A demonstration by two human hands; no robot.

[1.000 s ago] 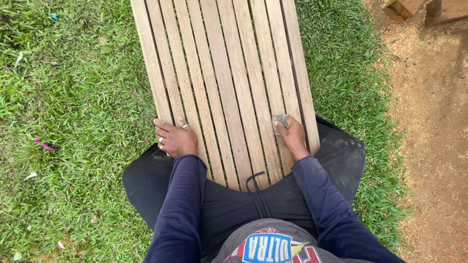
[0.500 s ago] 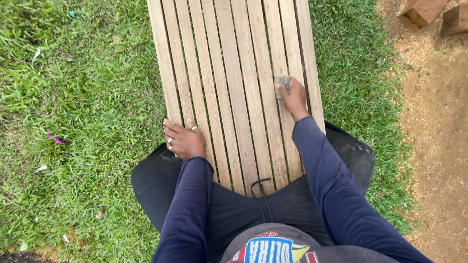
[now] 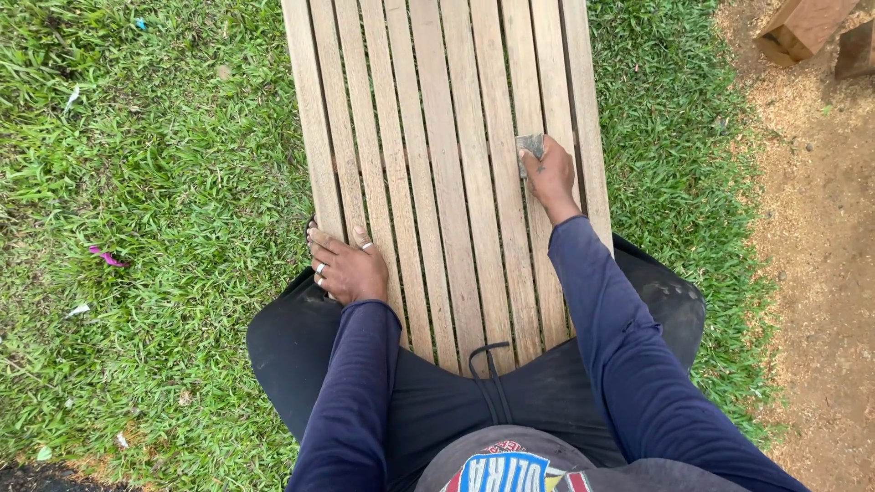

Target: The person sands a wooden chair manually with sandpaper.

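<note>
Under our right hand (image 3: 551, 178) lies a small grey pad (image 3: 530, 146), a scrap like sandpaper, and we press it flat against the slatted wooden bench (image 3: 428, 137). The fingers are curled over the pad's near end, grasping it against the wood, while its far end pokes out beyond the fingertips. It sits on the second slat in from the bench's right edge, so there is only one slat of wood to the right of the hand before the drop to the grass (image 3: 164, 182). Ahead of the hand the slats run on bare to the top of the view, plenty of room to travel that way. To the left of it, several bare slats stretch across to our other hand.

Our left hand (image 3: 348, 266) rests open on the bench's left edge, palm down, fingers spread and gripping nothing, some of them reaching over the outermost slat toward the grass. Rings show on two fingers. Behind both hands we sit astride the bench in dark trousers (image 3: 474, 401), dark blue sleeves (image 3: 629, 355) running back toward us.

Beyond the right hand's side, past a strip of grass, there is bare sandy ground (image 3: 820, 228), and far ahead of it, at the top right, some wooden blocks (image 3: 802, 27) sit well apart from the bench. Small bits of litter dot the grass off to the left.
</note>
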